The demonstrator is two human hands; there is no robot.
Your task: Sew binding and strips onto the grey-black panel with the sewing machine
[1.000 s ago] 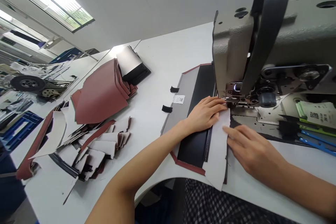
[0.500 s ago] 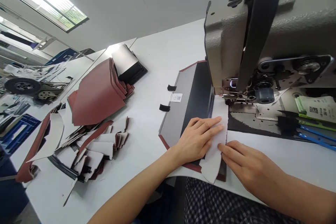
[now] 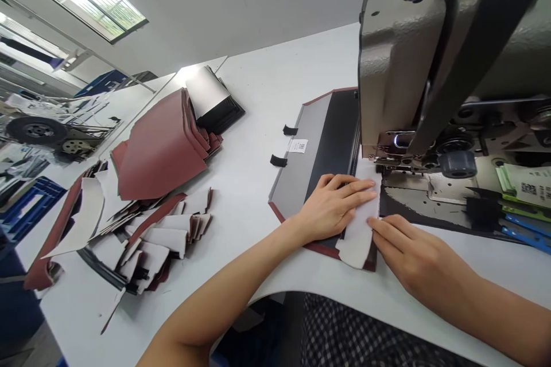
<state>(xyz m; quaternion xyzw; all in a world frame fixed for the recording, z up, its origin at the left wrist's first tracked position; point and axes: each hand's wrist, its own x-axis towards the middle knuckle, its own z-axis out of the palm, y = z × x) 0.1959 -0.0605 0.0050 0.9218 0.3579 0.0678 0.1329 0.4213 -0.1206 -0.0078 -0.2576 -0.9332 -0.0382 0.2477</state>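
Note:
Flat on a panel of grey and black material with dark red edging (image 3: 312, 126) lies my left hand (image 3: 333, 209), fingers stretched over a white-backed strip (image 3: 356, 243). My right hand (image 3: 408, 252) pinches the strip's right edge between thumb and fingers. The strip's far end runs in by the presser foot of a sewing machine (image 3: 381, 77), where the needle is hard to make out. Two black tabs (image 3: 279, 160) and a white label (image 3: 298, 146) sit at the panel's left side.
Dark red sheets (image 3: 161, 149) are stacked on the left of the white table (image 3: 245, 195), with black pieces (image 3: 221, 114) behind. White-backed offcuts (image 3: 159, 241) pile nearer. Blue-handled (image 3: 527, 232) and green tools lie right of the machine bed.
The panel and strip have moved forward, away from me, under the machine, with both hands moving along with them. The camera view has shifted slightly.

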